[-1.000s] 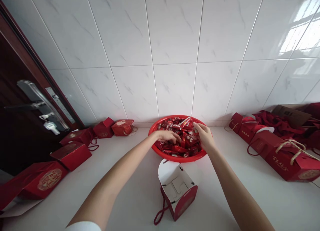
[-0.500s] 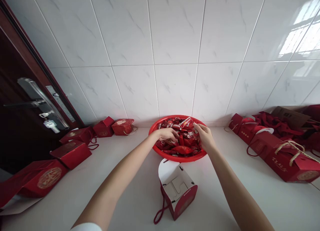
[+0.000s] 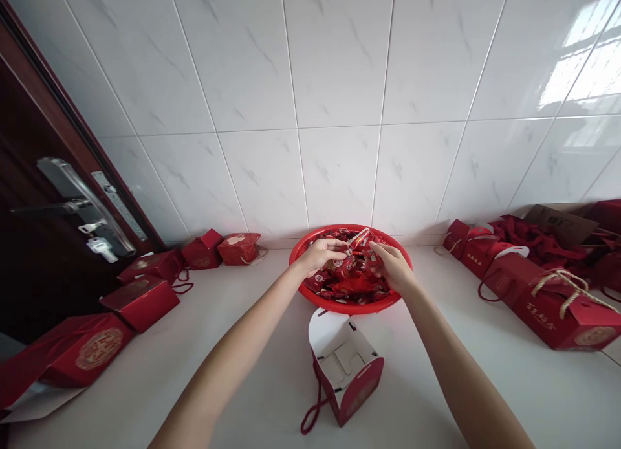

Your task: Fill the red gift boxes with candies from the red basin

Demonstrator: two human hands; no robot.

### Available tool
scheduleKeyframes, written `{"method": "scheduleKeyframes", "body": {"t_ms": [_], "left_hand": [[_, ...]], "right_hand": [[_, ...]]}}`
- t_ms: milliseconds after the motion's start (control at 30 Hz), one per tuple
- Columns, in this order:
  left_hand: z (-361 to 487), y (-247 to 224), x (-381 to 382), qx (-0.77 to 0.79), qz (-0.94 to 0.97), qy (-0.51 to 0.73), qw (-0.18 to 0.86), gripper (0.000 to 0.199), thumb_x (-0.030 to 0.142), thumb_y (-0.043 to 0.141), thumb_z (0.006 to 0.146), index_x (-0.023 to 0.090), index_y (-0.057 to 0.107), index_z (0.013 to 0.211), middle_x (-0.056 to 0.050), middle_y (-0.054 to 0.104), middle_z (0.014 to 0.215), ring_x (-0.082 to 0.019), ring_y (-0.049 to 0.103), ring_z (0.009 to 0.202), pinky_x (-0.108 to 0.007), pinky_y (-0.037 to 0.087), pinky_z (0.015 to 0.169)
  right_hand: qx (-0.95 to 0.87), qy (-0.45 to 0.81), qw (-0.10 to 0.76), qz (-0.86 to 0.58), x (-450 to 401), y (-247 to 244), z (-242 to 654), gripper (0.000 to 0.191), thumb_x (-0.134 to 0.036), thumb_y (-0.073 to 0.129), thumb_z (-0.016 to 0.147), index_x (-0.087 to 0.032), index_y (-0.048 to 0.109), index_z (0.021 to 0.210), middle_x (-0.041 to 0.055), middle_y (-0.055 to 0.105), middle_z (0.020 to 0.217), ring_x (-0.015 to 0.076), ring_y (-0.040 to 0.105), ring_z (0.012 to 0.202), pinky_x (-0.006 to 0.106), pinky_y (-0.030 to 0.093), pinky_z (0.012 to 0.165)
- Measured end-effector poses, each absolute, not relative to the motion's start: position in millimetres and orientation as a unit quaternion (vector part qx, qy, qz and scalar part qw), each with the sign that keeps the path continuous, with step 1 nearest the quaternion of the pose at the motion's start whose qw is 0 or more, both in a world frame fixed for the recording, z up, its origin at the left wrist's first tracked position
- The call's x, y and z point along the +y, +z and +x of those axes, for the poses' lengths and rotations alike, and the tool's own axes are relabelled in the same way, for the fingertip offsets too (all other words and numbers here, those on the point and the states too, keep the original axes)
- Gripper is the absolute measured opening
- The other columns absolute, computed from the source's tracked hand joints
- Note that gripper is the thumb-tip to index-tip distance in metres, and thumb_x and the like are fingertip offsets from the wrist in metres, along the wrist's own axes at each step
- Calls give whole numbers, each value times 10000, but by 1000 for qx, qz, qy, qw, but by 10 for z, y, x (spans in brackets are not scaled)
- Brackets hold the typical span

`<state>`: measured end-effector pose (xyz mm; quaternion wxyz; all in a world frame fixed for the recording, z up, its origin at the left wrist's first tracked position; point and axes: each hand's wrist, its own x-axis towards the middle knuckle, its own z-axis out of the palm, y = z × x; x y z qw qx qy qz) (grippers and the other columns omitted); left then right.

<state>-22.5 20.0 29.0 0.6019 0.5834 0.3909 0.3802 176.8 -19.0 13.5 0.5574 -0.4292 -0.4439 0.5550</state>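
Observation:
A round red plastic basket (image 3: 359, 308) stands against the tiled wall, filled with candies in red wrappers (image 3: 347, 286). Over its left half is my left hand (image 3: 321, 255), fingers closed on a small wrapped candy. My right hand (image 3: 392, 265) is over the right half, its fingers bent round a red wrapped candy (image 3: 372, 258). Just in front of the basket, an open red box (image 3: 361, 391) shows its white inside with nothing in it. A dark red cord handle (image 3: 317, 407) hangs at the box's left side.
Several red gift boxes (image 3: 140, 303) line the left side near a dark door (image 3: 29, 242) with keys in its lock. More red boxes with rope handles (image 3: 553, 306) stand at the right, beside a brown carton (image 3: 560, 226) and red cloth-like material.
My left hand has risen from among the candies and moved slightly right and back, a candy now showing at its fingers. My right hand has shifted a little.

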Motion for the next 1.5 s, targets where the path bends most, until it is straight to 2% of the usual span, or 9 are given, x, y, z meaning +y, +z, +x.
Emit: {"method": "scheduleKeyframes", "body": {"t_ms": [133, 367, 533, 700, 867, 1067, 1333, 1400, 1500], "left_hand": [[-186, 234, 210, 392, 569, 417, 590, 324, 132, 854, 654, 142, 747, 960, -40, 756, 831, -139, 678, 736, -278, 548, 737], [-148, 172, 206, 387, 563, 456, 571, 329, 250, 890, 648, 163, 758, 937, -41, 769, 922, -164, 699, 836, -324, 540, 866], [-126, 175, 185, 370, 580, 462, 559, 374, 291, 898, 639, 158, 765, 963, -53, 777, 938, -188, 708, 883, -330, 544, 876], [-46, 208, 140, 341, 641, 452, 518, 392, 346, 877, 680, 175, 763, 1014, -52, 770, 981, -213, 704, 941, -315, 553, 853], [12, 258, 110, 342, 593, 478, 550, 363, 443, 752, 798, 163, 717, 1026, -54, 733, 1007, -201, 684, 943, -319, 569, 820], [-26, 239, 102, 353, 608, 459, 543, 279, 293, 795, 701, 164, 723, 937, -42, 750, 967, -199, 686, 925, -335, 543, 878], [-5, 218, 100, 330, 651, 471, 496, 278, 349, 814, 683, 162, 739, 875, -41, 762, 893, -212, 692, 923, -316, 532, 877], [4, 219, 97, 333, 662, 474, 477, 294, 374, 780, 737, 161, 738, 937, -58, 766, 961, -219, 695, 950, -320, 536, 885], [9, 209, 115, 411, 677, 466, 394, 295, 390, 571, 927, 178, 716, 1074, -72, 762, 1067, -209, 707, 957, -321, 550, 878]], "right_hand": [[-458, 543, 551, -438, -172, 119, 1780, 390, -526, 819, 623, -204, 630, 734, -9, 615, 662, 131, 574, 507, 250, 390, 427], [-482, 512, 550, -451, -170, 105, 1776, 289, -457, 812, 645, -215, 686, 738, 11, 670, 759, 166, 621, 694, 272, 505, 602], [-578, 464, 499, -450, -231, 149, 1752, 404, -585, 766, 716, -202, 639, 683, 12, 653, 705, 164, 594, 668, 288, 476, 605], [-593, 488, 510, -387, -233, 151, 1753, 477, -540, 870, 616, -215, 654, 891, 23, 718, 819, 217, 685, 818, 342, 544, 744], [-557, 490, 554, -377, -214, 108, 1769, 518, -501, 893, 595, -216, 645, 949, -2, 704, 759, 193, 672, 754, 342, 567, 725], [-518, 499, 593, -363, -226, 114, 1758, 476, -460, 907, 585, -228, 580, 842, 2, 728, 855, 189, 674, 764, 319, 565, 677], [-510, 533, 565, -369, -281, 178, 1747, 468, -427, 919, 576, -216, 679, 918, 30, 761, 906, 212, 706, 828, 298, 564, 694], [-513, 537, 565, -361, -273, 170, 1751, 454, -453, 909, 593, -209, 711, 921, 36, 760, 896, 225, 710, 840, 302, 570, 690], [-483, 533, 595, -357, -237, 142, 1773, 414, -465, 887, 629, -217, 727, 920, 28, 753, 886, 222, 708, 822, 299, 577, 658]]}}
